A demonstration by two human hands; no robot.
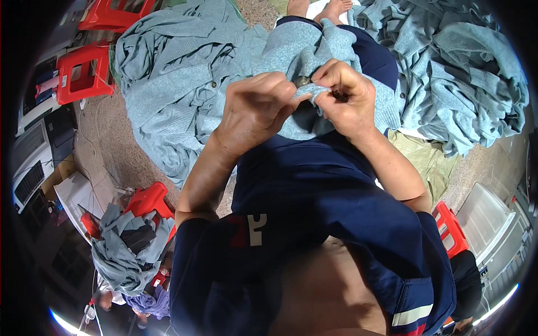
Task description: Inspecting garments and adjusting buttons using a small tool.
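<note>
Your navy shirt (314,196) bears a dark red character (237,232) beside a white character (256,229), toward your left.

Rumpled blue-grey knit garment (291,53)

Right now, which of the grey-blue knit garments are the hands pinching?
The garment draped over the person's lap: left hand and right hand pinch it, while those in the left heap and right heap lie to either side.

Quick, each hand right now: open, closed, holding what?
Left hand: closed, pinching pale blue-grey knitted fabric.
Right hand: closed, pinching the same fabric beside a round dark button.
</note>
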